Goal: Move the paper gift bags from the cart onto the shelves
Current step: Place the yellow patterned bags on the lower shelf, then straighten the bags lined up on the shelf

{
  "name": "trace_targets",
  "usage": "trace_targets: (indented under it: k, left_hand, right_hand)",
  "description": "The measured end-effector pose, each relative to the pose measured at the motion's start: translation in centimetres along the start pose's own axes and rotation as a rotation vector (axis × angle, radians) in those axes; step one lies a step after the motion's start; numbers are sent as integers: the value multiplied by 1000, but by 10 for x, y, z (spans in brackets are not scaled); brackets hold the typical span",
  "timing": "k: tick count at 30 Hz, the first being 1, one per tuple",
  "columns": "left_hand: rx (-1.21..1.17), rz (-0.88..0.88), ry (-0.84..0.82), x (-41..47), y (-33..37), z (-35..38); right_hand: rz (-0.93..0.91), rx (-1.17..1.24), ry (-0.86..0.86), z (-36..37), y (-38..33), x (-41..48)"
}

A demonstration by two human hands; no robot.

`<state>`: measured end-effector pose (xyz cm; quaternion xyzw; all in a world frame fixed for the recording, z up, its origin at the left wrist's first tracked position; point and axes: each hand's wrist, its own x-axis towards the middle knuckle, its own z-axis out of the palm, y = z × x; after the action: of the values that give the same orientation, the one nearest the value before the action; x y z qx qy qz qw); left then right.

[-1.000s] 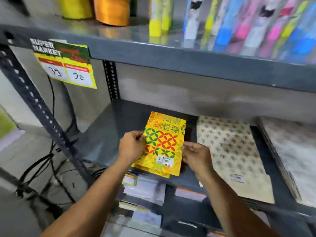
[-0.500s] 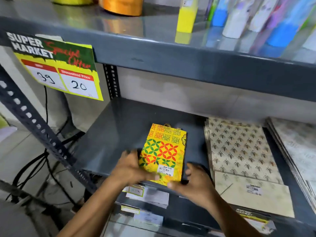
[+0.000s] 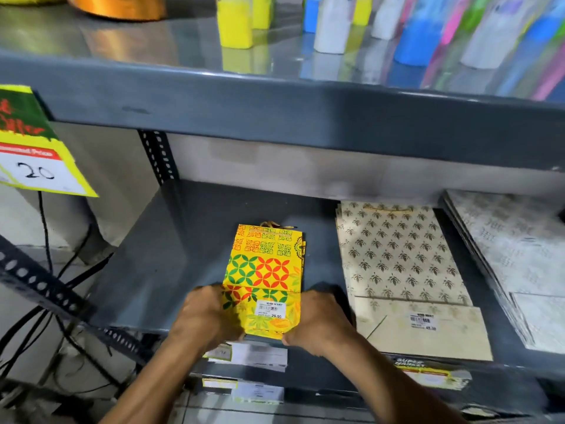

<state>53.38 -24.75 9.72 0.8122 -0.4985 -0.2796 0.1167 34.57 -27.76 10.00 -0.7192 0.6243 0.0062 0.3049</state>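
Gripping the near end of a small stack of yellow gift bags [image 3: 264,276], left hand [image 3: 203,319] and right hand [image 3: 318,321] clamp its two sides at the front edge of the grey shelf [image 3: 146,270]. Stack lies flat; cream patterned bags [image 3: 403,270] just right, apart. Beyond, an upper shelf [image 3: 275,117] carries coloured bottles [image 3: 419,32].

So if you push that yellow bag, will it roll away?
Probably not: the yellow bag lies folded flat on the grey shelf, so it should slide. It looks like thin paper, likely light and bendy.
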Motion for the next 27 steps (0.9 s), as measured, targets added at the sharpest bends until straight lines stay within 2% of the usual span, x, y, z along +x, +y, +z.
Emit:
trace_targets:
  k: [4, 8, 12, 20, 24, 26, 27]
  left_hand:
    - [12, 5, 44, 0, -3, 3]
    - [-59, 30, 75, -5, 0, 10]
    - [-22, 43, 84, -6, -3, 16]
    - [27, -38, 23, -9, 3, 10]
    - [47, -63, -37, -20, 12, -1]
    - [18, -18, 52, -25, 18, -12]
    - [-70, 25, 108, -29, 24, -14]
  right_hand:
    - [-2, 51, 7, 2, 3, 3]
    - [-68, -2, 43, 2, 8, -4]
    - [-103, -47, 46, 0, 11, -7]
    - [-142, -60, 57, -1, 14, -5]
    - [-170, -22, 7, -17, 23, -13]
    - [-181, 47, 89, -44, 42, -20]
    - [-188, 82, 140, -60, 59, -22]
